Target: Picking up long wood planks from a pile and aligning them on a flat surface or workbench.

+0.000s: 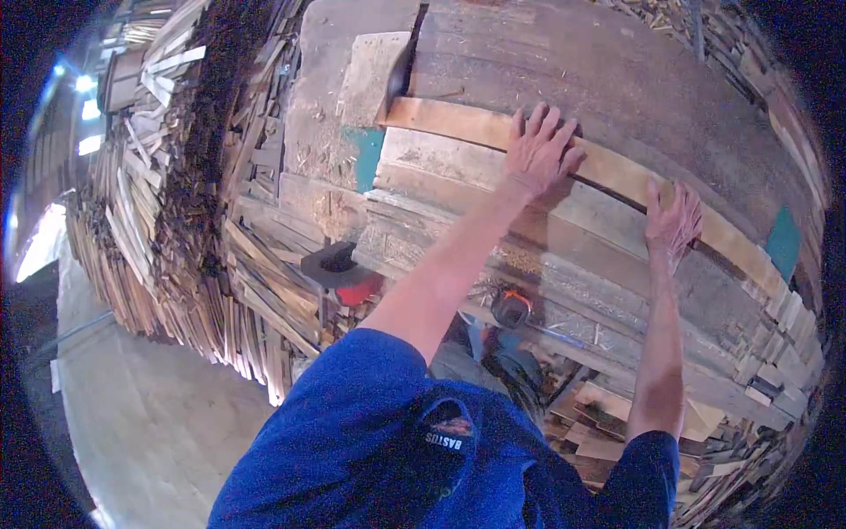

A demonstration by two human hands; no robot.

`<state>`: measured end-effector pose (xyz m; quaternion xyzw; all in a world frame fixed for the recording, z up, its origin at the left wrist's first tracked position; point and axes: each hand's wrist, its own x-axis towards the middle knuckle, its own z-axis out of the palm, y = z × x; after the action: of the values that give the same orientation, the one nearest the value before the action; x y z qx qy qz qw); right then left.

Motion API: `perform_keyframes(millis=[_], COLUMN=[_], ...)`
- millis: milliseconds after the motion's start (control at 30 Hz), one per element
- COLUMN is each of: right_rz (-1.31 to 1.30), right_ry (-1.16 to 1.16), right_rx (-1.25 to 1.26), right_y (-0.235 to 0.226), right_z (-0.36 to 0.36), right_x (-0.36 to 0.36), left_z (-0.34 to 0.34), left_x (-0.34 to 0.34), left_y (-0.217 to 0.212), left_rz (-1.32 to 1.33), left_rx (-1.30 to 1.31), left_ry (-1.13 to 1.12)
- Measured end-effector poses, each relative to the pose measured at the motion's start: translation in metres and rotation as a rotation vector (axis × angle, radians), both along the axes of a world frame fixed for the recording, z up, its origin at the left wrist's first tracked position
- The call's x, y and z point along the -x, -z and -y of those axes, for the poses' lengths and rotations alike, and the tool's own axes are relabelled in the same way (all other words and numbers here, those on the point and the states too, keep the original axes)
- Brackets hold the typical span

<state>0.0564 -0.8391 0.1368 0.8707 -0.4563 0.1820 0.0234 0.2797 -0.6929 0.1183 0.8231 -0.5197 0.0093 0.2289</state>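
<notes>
A long, narrow, pale wooden board [617, 172] lies across the worktable and looks bowed in this wide view. My left hand [539, 148] rests on it left of its middle, palm down, fingers spread across its width. Farther right, my right hand [675, 214] also lies over the board, fingers apart and slightly bent. Neither hand visibly wraps around it; the palms hide what they touch. At its left end the board meets a worn wooden block [374, 78].
Wood shavings litter the worktable [529, 53]. Green pieces [366, 159] show near both board ends. An orange-and-black round object [511, 309] sits at the near edge, a red-and-black thing [357, 289] to its left. Stacked wood strips [145, 194] fill the left side.
</notes>
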Motion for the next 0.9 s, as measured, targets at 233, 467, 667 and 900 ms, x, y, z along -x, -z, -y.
perform_keyframes(millis=[233, 467, 667, 900], right_rz=[0.063, 0.131, 0.166, 0.108], right_ry=[-0.067, -0.049, -0.041, 0.019], right_rx=[0.079, 0.137, 0.057, 0.023], right_y=[0.015, 0.033, 0.027, 0.026], right_z=[0.007, 0.012, 0.008, 0.008], right_x=[0.006, 0.012, 0.013, 0.0], left_z=[0.0, 0.0, 0.0, 0.006], left_x=[0.0, -0.001, 0.001, -0.007], left_y=[0.012, 0.022, 0.024, 0.018], left_rz=[0.045, 0.072, 0.136, 0.136], left_rx=[0.07, 0.099, 0.188, 0.212], left_ry=[-0.003, -0.01, 0.004, -0.039])
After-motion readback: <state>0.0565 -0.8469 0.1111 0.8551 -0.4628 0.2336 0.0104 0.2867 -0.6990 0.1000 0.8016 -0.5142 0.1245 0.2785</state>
